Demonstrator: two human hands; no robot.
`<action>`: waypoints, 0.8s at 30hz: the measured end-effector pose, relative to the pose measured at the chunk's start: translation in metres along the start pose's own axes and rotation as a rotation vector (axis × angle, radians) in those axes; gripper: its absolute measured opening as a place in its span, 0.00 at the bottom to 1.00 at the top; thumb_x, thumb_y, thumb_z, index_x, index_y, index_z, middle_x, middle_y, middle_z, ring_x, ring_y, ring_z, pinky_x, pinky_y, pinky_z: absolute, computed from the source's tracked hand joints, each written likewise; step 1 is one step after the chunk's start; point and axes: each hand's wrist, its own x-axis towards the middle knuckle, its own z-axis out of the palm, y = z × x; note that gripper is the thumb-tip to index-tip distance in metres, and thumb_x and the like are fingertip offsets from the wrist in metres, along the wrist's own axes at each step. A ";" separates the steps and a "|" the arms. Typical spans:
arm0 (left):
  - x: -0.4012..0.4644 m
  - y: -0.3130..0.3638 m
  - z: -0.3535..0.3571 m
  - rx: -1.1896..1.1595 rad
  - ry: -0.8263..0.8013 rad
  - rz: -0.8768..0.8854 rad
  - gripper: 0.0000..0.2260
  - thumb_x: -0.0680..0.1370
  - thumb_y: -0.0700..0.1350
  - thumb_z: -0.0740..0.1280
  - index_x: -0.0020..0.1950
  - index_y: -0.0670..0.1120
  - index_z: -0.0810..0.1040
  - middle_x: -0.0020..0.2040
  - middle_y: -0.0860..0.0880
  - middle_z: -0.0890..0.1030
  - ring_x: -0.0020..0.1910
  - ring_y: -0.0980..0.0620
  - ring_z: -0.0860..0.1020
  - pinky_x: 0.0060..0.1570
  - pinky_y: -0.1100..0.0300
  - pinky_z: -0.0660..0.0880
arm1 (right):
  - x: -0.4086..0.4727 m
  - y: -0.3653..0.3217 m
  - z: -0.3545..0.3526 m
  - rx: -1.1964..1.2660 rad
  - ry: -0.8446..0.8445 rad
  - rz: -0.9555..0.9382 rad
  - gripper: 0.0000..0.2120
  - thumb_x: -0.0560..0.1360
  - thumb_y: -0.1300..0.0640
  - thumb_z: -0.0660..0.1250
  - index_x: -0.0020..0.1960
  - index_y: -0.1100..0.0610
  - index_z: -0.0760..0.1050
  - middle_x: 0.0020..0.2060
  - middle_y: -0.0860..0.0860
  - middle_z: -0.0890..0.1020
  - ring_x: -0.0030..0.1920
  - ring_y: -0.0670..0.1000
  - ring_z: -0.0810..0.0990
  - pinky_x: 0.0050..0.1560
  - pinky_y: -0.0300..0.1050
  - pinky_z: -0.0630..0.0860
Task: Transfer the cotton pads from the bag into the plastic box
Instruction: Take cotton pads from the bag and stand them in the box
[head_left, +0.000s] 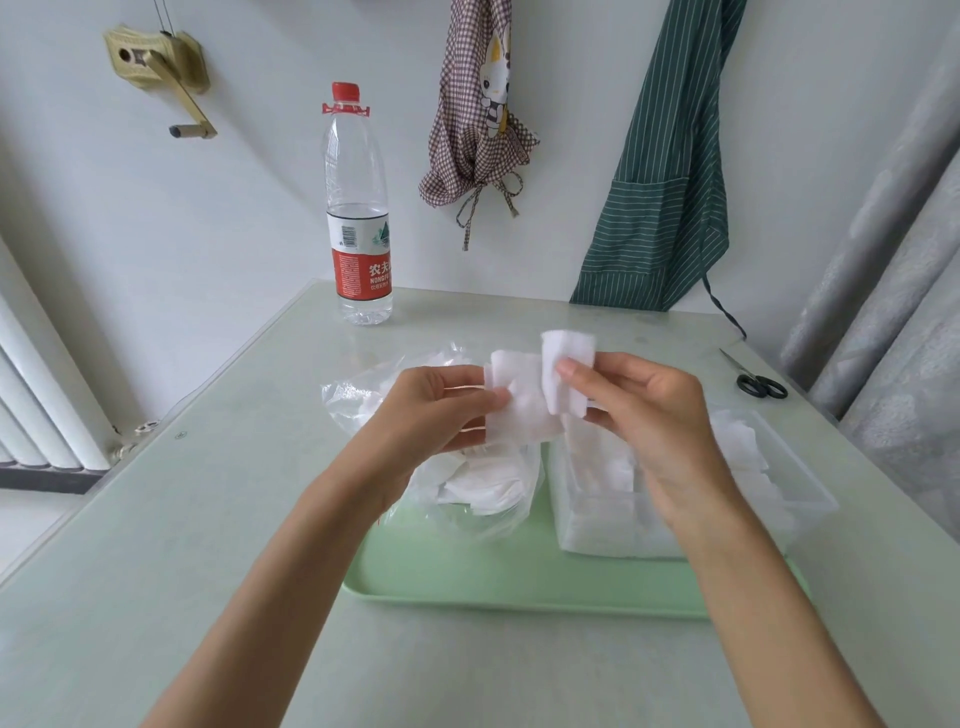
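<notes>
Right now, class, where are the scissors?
In the head view, the scissors lie on the table at its far right edge, beyond the plastic box and right of the right hand.

Water bottle (358, 208) at table (208, 519) back (red cap); scissors (756, 382) right; green tray (467, 577); two aprons (660, 171) hanging.

A home utility corner: two aprons, checked (475, 119) and green-striped (660, 171), hang on the wall above a glass-topped table (208, 519), beside a radiator (36, 415).
</notes>
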 end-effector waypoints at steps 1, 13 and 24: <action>0.001 0.000 0.000 0.001 0.015 0.001 0.07 0.76 0.38 0.68 0.53 0.39 0.81 0.49 0.43 0.84 0.46 0.48 0.83 0.50 0.60 0.80 | 0.000 -0.003 -0.004 0.066 -0.018 0.053 0.07 0.68 0.59 0.74 0.46 0.57 0.82 0.40 0.50 0.86 0.42 0.47 0.84 0.47 0.38 0.80; -0.002 -0.001 0.005 0.005 -0.120 -0.033 0.11 0.79 0.38 0.61 0.58 0.45 0.80 0.52 0.44 0.84 0.52 0.49 0.82 0.51 0.59 0.80 | -0.004 -0.004 -0.001 0.133 -0.400 0.185 0.10 0.66 0.58 0.72 0.48 0.56 0.84 0.39 0.48 0.84 0.34 0.42 0.77 0.28 0.31 0.70; -0.002 0.005 0.014 -0.045 -0.060 -0.067 0.13 0.77 0.52 0.64 0.55 0.46 0.81 0.49 0.47 0.85 0.48 0.50 0.83 0.47 0.58 0.79 | 0.000 0.000 -0.001 -0.234 0.018 -0.130 0.10 0.67 0.61 0.76 0.47 0.52 0.81 0.33 0.47 0.83 0.28 0.41 0.79 0.29 0.30 0.71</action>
